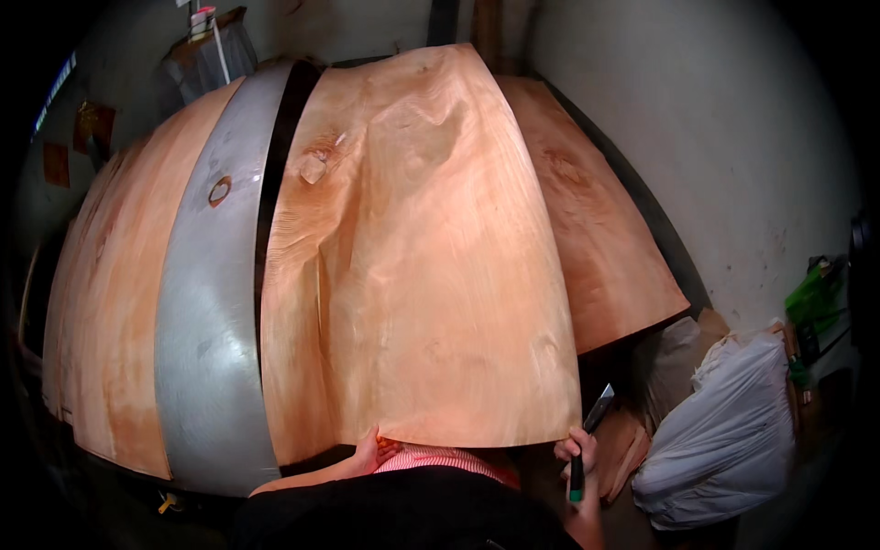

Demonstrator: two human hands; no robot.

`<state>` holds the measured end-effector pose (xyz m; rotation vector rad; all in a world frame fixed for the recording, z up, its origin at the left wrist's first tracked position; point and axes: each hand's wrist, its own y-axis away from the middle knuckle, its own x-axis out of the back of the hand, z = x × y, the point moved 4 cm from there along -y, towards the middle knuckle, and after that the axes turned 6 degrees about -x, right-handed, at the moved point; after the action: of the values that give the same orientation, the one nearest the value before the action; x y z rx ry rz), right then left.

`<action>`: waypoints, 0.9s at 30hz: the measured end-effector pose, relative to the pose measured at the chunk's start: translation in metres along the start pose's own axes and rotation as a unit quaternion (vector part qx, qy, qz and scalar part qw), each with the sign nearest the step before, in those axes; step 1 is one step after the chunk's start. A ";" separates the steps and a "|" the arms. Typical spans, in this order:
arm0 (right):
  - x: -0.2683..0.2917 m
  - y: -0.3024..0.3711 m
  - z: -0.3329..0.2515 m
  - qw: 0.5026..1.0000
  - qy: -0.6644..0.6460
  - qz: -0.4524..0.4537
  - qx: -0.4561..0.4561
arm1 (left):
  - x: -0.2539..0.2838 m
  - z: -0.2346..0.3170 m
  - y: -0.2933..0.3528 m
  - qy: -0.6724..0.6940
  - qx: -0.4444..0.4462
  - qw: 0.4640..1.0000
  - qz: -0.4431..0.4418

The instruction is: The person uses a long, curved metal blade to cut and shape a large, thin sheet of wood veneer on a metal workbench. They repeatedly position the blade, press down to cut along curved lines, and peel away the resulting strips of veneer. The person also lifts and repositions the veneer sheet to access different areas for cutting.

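A large, wavy wood veneer sheet (449,302) with knots and a raised fold along its left part spreads out in front of me. My left hand (370,452) is closed on its near edge, left of my body. At its near right corner is my right hand (581,451), wrapped round a utility knife (599,409) with a dark body and a green end. The knife's blade points up and away, beside the sheet. The right fingers also touch the veneer corner; whether they pinch it is hard to tell.
Left of the sheet runs a grey metal strip (206,302) with a brown ring (219,191) on it, then stacked veneer (124,321). Another veneer sheet (605,220) lies partly beneath at right. A white sack (720,431) and wood pieces (623,454) stand near right, by a pale wall (724,137).
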<state>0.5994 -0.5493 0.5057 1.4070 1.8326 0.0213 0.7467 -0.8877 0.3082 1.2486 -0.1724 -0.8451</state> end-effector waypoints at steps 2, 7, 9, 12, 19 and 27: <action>0.036 -0.024 -0.040 1.000 0.015 -0.017 0.010 | -0.038 -0.014 -0.019 0.034 -0.001 0.999 0.015; 0.119 -0.060 -0.148 0.998 -0.005 -0.035 -0.047 | -0.132 -0.051 -0.063 0.204 -0.036 0.960 0.190; 0.154 -0.074 -0.196 0.997 -0.005 -0.040 -0.068 | -0.158 -0.060 -0.102 0.293 -0.124 0.938 0.138; 0.195 -0.088 -0.261 0.996 0.025 -0.058 -0.070 | -0.200 -0.066 -0.152 0.343 -0.199 0.913 0.099; 0.292 -0.167 -0.353 0.991 0.129 0.015 -0.037 | -0.291 -0.027 -0.234 0.343 -0.246 0.894 0.150; 0.387 -0.265 -0.445 0.915 0.384 0.123 0.000 | -0.419 0.006 -0.239 0.363 -0.353 0.855 0.114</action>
<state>0.1014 -0.1395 0.4600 1.7724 2.2324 0.8069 0.3413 -0.6379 0.2334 0.7430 0.5547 -0.1385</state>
